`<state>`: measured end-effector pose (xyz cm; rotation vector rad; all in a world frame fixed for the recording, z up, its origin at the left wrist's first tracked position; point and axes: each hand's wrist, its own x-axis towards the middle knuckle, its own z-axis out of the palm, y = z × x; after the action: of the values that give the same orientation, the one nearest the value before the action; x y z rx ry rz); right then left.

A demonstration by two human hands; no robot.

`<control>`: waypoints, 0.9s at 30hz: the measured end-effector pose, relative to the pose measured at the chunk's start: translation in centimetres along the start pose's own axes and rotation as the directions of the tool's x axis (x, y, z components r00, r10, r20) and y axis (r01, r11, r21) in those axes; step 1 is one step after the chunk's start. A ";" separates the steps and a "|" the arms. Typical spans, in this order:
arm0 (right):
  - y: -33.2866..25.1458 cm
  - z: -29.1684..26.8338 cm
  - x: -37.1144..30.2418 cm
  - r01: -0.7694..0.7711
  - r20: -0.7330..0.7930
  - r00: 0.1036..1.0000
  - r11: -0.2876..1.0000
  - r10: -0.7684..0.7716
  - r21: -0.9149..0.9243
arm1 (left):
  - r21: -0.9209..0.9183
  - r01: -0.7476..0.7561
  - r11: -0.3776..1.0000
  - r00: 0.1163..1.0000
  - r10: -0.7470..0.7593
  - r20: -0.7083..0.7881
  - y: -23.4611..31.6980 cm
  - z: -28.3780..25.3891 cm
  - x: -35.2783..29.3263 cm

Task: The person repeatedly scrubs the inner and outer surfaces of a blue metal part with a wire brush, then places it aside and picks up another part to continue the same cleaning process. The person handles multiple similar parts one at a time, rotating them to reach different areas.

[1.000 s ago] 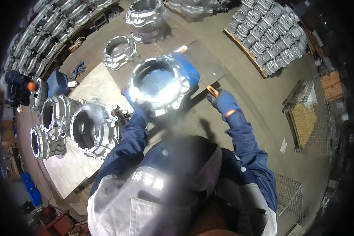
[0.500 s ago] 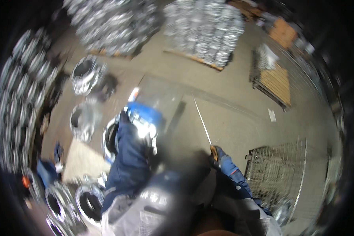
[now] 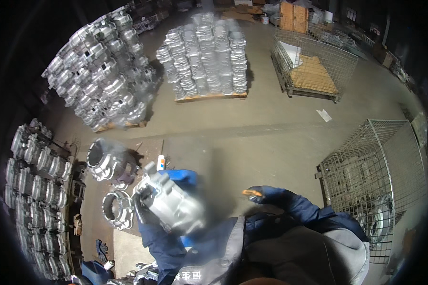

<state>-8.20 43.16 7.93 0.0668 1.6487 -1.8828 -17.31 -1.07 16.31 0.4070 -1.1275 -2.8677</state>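
A silver cast-metal housing (image 3: 175, 203) stands tilted in front of me, over a blue object (image 3: 181, 177) that it partly hides. My left hand (image 3: 141, 209), in a dark glove, grips the housing at its left rim; some of the fingers are hidden. Apart from the housing, out to the right, my right hand (image 3: 262, 194) is closed round a tool with an orange handle (image 3: 252, 193). The tool's thin rod cannot be made out now.
Two more ring-shaped housings (image 3: 118, 209) stand left of mine. A white bottle (image 3: 161, 162) is behind it. Stacked castings on pallets (image 3: 209, 97) rise at the back and left. Wire mesh cages (image 3: 390, 156) stand at right, with a dark glove (image 3: 101, 250) at lower left.
The housing has been turned and tilted, with my left hand still at it. My right hand has stayed on the right; the long rod seen before no longer shows. The view has shifted.
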 end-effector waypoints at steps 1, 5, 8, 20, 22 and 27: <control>-1.4 1.2 1.3 0.073 0.068 0.996 0.957 -0.056 -0.280 | 0.142 -0.048 0.989 0.998 0.040 0.053 1.1 -0.2 -1.3; -7.7 6.5 5.6 0.164 0.134 0.984 0.875 -0.115 -0.456 | 0.104 -0.136 0.985 0.991 0.135 0.017 2.9 -1.2 -4.2; -9.4 8.3 6.8 0.131 0.150 0.987 0.844 -0.061 -0.520 | 0.178 -0.206 0.962 0.976 0.216 -0.034 4.6 -2.3 -3.5; -6.8 7.0 13.4 -0.149 -0.134 0.987 0.789 0.086 -0.596 | 0.379 -0.370 0.848 0.888 0.443 -0.125 11.4 -5.7 3.7; -6.1 7.6 13.7 -0.043 -0.024 0.999 0.761 0.036 -0.647 | 0.387 -0.370 0.844 0.886 0.446 -0.127 11.7 -6.4 3.8; -6.3 9.0 13.6 0.062 0.107 0.993 0.528 0.055 -0.847 | 0.406 -0.387 0.828 0.878 0.465 -0.112 12.1 -7.3 3.3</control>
<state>-18.92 29.51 9.61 -0.4580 2.2938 -0.8425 -19.40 -15.23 18.57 0.3887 -1.5000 -2.1704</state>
